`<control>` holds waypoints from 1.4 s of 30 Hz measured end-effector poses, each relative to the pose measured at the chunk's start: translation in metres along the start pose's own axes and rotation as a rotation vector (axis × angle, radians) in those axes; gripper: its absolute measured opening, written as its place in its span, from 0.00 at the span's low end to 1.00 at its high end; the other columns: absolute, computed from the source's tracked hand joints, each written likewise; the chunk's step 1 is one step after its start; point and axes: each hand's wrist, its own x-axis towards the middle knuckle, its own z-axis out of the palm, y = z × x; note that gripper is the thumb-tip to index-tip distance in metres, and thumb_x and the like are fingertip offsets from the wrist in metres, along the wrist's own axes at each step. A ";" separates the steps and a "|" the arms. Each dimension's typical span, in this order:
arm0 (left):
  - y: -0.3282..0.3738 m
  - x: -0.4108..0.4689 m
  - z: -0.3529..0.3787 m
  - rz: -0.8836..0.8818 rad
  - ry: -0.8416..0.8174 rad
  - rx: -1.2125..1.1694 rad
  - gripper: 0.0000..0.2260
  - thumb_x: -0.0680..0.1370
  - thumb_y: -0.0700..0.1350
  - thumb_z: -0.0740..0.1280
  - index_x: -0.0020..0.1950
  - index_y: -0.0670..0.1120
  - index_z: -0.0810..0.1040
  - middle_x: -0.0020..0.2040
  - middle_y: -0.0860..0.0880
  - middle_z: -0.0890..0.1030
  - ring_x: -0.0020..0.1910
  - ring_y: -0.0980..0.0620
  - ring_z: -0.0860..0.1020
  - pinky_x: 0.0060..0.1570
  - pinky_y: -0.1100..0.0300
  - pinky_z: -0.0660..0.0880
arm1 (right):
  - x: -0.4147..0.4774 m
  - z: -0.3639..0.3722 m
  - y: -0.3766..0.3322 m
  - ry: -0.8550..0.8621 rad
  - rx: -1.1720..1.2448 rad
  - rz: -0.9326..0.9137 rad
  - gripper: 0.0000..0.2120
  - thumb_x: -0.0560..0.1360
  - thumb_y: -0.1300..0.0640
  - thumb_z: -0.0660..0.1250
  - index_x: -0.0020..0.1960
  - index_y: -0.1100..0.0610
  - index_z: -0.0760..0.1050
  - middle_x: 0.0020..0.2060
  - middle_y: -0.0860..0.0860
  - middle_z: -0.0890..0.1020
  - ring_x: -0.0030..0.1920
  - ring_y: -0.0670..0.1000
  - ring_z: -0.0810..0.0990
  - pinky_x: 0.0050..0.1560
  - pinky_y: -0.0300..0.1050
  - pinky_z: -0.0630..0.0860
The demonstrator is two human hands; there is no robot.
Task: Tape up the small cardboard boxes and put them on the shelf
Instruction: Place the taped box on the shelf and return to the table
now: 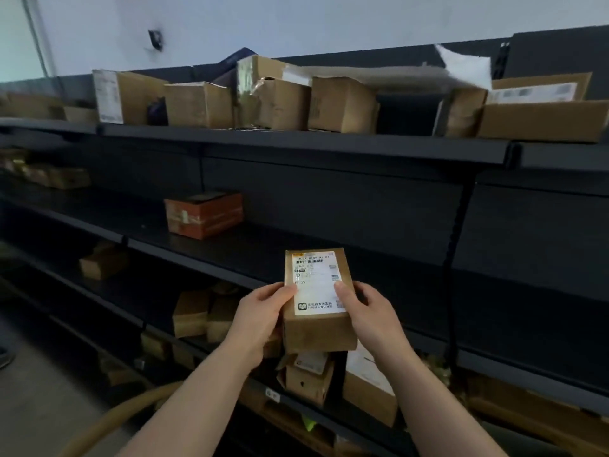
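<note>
A small brown cardboard box (318, 328) with a white shipping label on top is held between both hands in front of the dark shelving. My left hand (260, 316) grips its left side, thumb on the label's edge. My right hand (367, 313) grips the right side, thumb lying on the label. The box hovers near the front edge of the middle shelf (296, 255), whose surface behind it is bare.
An orange-red box (204, 215) stands further left on the middle shelf. The top shelf (303, 143) carries several brown boxes. Lower shelves hold several small boxes (191, 313), some right below my hands (309, 379). A tan hose (115, 420) curves at bottom left.
</note>
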 end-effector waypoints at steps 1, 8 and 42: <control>0.005 0.014 -0.004 0.006 0.011 -0.010 0.17 0.77 0.49 0.69 0.64 0.49 0.76 0.50 0.49 0.84 0.49 0.51 0.82 0.52 0.49 0.80 | 0.015 0.008 -0.005 -0.013 0.012 -0.010 0.30 0.75 0.35 0.61 0.72 0.48 0.65 0.59 0.47 0.77 0.56 0.48 0.77 0.58 0.52 0.77; 0.037 0.113 -0.030 0.007 0.096 -0.036 0.19 0.77 0.50 0.69 0.67 0.49 0.74 0.49 0.49 0.83 0.46 0.52 0.81 0.36 0.58 0.75 | 0.116 0.066 -0.036 -0.133 0.072 -0.064 0.28 0.73 0.34 0.62 0.68 0.46 0.70 0.53 0.45 0.81 0.51 0.48 0.81 0.54 0.49 0.79; 0.041 0.452 -0.117 -0.017 -0.155 0.007 0.23 0.76 0.58 0.68 0.67 0.51 0.74 0.56 0.49 0.81 0.54 0.49 0.79 0.57 0.52 0.77 | 0.350 0.267 -0.066 0.141 0.009 0.149 0.26 0.73 0.32 0.62 0.65 0.46 0.73 0.54 0.47 0.80 0.49 0.48 0.79 0.48 0.45 0.78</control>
